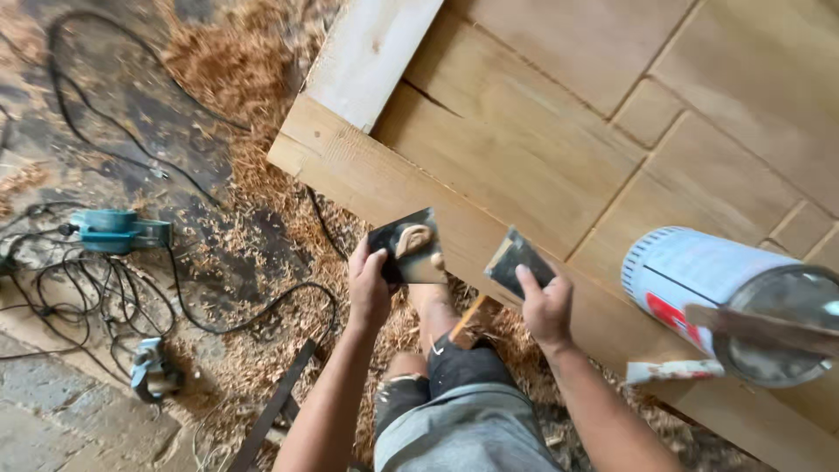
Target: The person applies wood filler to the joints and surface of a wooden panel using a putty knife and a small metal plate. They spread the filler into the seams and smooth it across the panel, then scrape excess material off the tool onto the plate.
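My left hand [368, 288] grips a dark flat scraper blade [409, 247] that carries a blob of tan wood filler [413, 237]. My right hand [545, 306] holds a second dark scraper blade [516, 260], its edge against the front rail of a large wooden panel door [524, 149] lying flat. The two blades are a short way apart. My legs and grey shorts [463, 419] show below, one foot in the shavings.
An open white tin [725, 297] lies on the door at the right, a stick across its mouth. Wood shavings [253, 175] cover the floor. A teal power tool [118, 230], another tool [153, 369] and tangled black cables [96, 297] lie at the left.
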